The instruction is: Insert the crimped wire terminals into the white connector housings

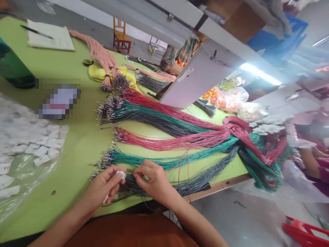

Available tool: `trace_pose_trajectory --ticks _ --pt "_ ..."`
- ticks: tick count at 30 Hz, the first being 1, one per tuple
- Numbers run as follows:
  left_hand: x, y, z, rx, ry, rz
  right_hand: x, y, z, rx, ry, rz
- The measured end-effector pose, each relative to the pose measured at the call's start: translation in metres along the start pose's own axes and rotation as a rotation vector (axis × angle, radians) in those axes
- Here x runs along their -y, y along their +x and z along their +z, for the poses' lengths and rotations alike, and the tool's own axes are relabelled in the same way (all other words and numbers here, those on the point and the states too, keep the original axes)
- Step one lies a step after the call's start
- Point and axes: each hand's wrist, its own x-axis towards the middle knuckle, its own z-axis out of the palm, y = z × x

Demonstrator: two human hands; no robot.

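Note:
My left hand (108, 185) is closed around a small white plastic connector housing (121, 174), pinched between thumb and fingers; a second white bit shows lower in the palm. Just to its right, my right hand (150, 176) pinches the end of a thin dark wire close to the housing. Whether the wire's tip sits inside the housing I cannot tell. Under and behind both hands lie bundles of black wires (205, 175), green wires (174, 161) and red wires (159, 141), their metal terminals pointing left.
A clear bag of white housings (41, 151) lies left, near a blurred-out phone (60, 103) and a green bottle (15, 65). Pink wires (96, 51) rest on a yellow cloth (99, 73). A grey panel (192, 80) stands behind. Other people sit beyond the table.

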Motion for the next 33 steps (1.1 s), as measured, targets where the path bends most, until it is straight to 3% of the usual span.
trace_pose_trajectory --ticks 6,18,26,30,33 --pt "0.001 0.002 0.000 -0.003 0.024 -0.005 0.000 0.006 -0.003 0.077 -0.136 -0.083" --pt "0.005 0.004 -0.003 -0.018 0.119 0.021 -0.002 0.007 -0.004 0.155 -0.113 -0.085" --pt "0.005 0.005 -0.002 0.036 0.214 0.009 -0.001 0.006 0.004 0.178 -0.079 -0.107" --pt "0.007 0.006 -0.003 0.061 0.213 0.017 0.001 0.007 0.016 0.158 -0.031 -0.068" --pt "0.005 0.005 -0.001 0.069 0.156 0.008 -0.003 0.002 0.009 0.160 0.158 0.056"
